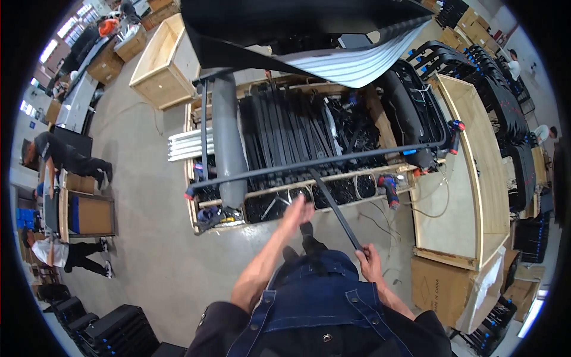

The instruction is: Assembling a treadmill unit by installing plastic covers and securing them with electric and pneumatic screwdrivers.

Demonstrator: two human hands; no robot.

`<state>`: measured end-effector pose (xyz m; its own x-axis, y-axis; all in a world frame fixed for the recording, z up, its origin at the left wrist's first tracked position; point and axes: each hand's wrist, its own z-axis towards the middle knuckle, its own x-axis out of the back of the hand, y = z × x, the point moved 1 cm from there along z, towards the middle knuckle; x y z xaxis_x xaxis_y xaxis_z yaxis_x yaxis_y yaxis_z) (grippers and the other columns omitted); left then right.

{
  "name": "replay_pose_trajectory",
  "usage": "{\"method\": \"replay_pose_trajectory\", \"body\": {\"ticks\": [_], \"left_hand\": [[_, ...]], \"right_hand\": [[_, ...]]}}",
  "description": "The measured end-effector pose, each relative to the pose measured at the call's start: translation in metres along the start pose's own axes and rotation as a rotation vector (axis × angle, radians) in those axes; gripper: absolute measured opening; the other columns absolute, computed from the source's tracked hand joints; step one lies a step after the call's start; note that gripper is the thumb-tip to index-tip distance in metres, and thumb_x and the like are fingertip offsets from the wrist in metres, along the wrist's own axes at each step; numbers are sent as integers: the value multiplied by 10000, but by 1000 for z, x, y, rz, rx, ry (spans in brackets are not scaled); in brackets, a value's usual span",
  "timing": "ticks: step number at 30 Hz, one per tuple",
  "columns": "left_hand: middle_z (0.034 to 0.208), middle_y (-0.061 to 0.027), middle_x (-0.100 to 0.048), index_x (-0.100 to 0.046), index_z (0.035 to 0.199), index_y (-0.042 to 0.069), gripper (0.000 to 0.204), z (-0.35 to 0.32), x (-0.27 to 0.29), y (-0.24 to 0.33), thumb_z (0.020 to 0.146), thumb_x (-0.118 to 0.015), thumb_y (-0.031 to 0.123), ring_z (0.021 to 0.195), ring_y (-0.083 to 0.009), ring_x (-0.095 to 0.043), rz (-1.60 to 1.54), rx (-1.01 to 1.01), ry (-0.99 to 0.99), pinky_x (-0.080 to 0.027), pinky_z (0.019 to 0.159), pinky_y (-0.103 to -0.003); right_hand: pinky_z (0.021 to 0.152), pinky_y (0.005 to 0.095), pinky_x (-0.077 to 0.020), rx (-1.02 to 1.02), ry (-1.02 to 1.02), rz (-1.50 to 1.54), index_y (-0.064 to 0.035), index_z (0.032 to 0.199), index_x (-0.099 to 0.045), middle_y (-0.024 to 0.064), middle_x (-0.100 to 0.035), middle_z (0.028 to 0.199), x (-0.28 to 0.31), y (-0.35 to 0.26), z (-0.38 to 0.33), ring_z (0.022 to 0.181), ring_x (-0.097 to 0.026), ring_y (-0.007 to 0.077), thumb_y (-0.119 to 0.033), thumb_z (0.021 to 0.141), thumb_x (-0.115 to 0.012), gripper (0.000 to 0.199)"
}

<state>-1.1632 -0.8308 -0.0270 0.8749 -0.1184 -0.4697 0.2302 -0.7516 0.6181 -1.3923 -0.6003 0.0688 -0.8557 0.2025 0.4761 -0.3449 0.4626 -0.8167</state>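
Note:
My right hand (pixel 369 262) is closed around the near end of a black metal bar (pixel 338 211). The bar slants up and away to the left, its far end at the front of a wooden crate (pixel 300 189). My left hand (pixel 298 211) is over the crate's front edge with its fingers apart and nothing visible in them. Beneath it, small black hardware (pixel 263 206) fills the front compartments, where an L-shaped metal piece also lies. Across the crate rests a dark tubular frame (pixel 285 171). Behind the frame's front tube lie many similar black bars (pixel 279 128).
One red-and-blue power drill (pixel 389 191) hangs at the crate's front right; another (pixel 456 135) is by the frame's right corner. A grey padded roll (pixel 228 140) lies at left. A long wooden box (pixel 461 196) and carton (pixel 437 284) stand at right. Two people (pixel 68 156) work at left.

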Motion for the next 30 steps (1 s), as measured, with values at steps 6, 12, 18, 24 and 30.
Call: {"method": "replay_pose_trajectory", "body": {"ticks": [6, 12, 18, 24, 30], "left_hand": [[875, -36, -653, -597, 1081, 50, 410, -1, -10, 12, 986, -617, 448, 772, -127, -644, -112, -180, 110, -553, 700, -284], [1023, -104, -719, -646, 1022, 52, 295, -56, 8, 1, 976, -662, 343, 793, -141, -655, -235, -116, -31, -561, 717, -273], [982, -80, -708, -666, 1009, 66, 308, -88, 6, 56, 979, -634, 370, 775, -151, -653, -237, -187, -84, -572, 709, -293], [1003, -40, -694, -655, 1037, 87, 220, -28, -56, 168, 979, -662, 300, 826, -140, -622, -210, -278, 36, -503, 719, -287], [1102, -48, -658, -602, 1200, 69, 286, 59, -134, 221, 960, -679, 206, 911, -188, -613, -34, -328, -64, -522, 831, -329]], "right_hand": [[603, 426, -522, 223, 50, -521, -67, 1084, -588, 149, -695, 863, 37, 10, -104, 750, -695, 343, -297, 870, -765, 360], [603, 443, -497, 208, -2, -712, -81, 982, -621, 95, -635, 874, 56, 13, -132, 748, -649, 336, -425, 852, -747, 389], [591, 471, -475, 280, -149, -690, -48, 827, -563, 142, -605, 778, 63, -5, -98, 713, -620, 386, -535, 847, -696, 506], [584, 456, -456, 231, -300, -294, -19, 884, -545, 195, -582, 694, 59, -51, -21, 660, -581, 413, -429, 988, -563, 423], [506, 282, -422, 169, -432, 230, -15, 1340, -484, 14, -513, 634, 41, -166, 123, 550, -513, 98, -378, 1022, -496, 483]]}}
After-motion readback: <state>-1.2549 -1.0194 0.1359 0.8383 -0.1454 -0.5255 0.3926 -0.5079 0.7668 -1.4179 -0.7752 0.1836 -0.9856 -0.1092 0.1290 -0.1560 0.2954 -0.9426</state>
